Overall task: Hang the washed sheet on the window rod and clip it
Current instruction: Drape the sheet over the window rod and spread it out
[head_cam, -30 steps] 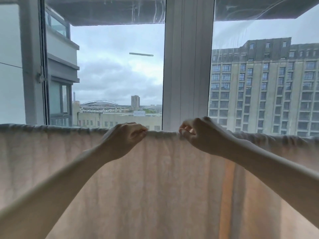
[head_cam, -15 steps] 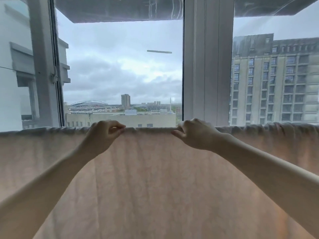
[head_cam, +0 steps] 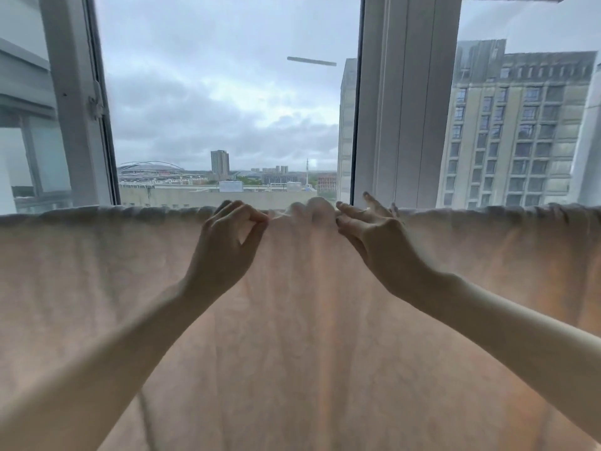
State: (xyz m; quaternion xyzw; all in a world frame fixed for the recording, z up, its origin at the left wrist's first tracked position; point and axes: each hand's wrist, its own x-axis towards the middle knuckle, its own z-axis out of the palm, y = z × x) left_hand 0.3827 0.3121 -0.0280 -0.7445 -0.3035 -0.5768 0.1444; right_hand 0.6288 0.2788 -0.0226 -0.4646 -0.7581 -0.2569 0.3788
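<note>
Pale, cream-coloured fabric filled the lower half of the view: the washed sheet hung draped over a horizontal line at sill height, its top edge gathered in small ruffles from the left border to the right. The rod itself was covered by the cloth and could not be seen. Light came through the weave, with a warmer orange band right of centre.

Left hand was up at the top edge, thumb and forefinger pinched together on a fold of the sheet. Right hand was close beside it, fingers spread wide and loose, fingertips touching a small raised bunch of fabric between the two hands; whether it gripped anything could not be told.

Behind the sheet stood a white window frame, its thick mullion right of centre, with an opened sash at left. Outside: overcast sky, a tall grey apartment block at right, low roofs and a domed stadium far off.
</note>
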